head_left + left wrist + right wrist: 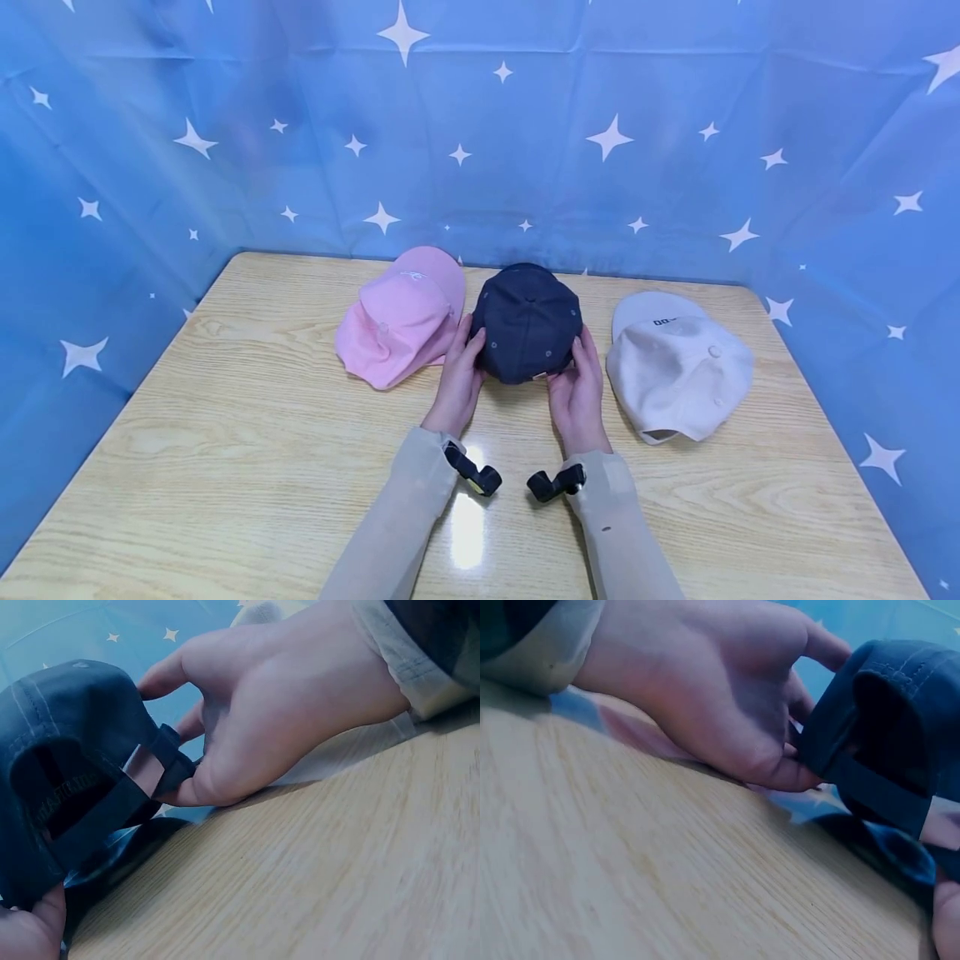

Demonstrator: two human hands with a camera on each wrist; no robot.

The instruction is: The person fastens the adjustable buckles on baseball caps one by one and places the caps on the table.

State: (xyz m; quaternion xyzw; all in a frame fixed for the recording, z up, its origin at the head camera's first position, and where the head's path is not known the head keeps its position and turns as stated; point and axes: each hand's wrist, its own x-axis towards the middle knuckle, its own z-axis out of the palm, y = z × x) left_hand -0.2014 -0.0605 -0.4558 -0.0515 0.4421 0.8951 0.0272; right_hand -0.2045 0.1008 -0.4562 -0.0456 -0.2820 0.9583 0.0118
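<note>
A navy baseball cap (528,321) is at the middle of the table's far side, its crown up and its back facing me. My left hand (458,379) grips its left edge, thumb near the rim and fingers along the side. On the opposite edge, my right hand (580,392) holds it the same way. The left wrist view shows the right hand (270,705) across the navy cap (82,705), whose back strap carries a pale tag. The right wrist view shows the left hand (712,690) with its thumb at the navy cap's (892,727) strap end. The brim is mostly hidden.
To the left of the navy cap lies a pink cap (405,312), close to my left hand. A whitish cap (678,371) with dark lettering lies to the right. Behind the wooden table (247,433) hangs a blue curtain (525,108) with white stars.
</note>
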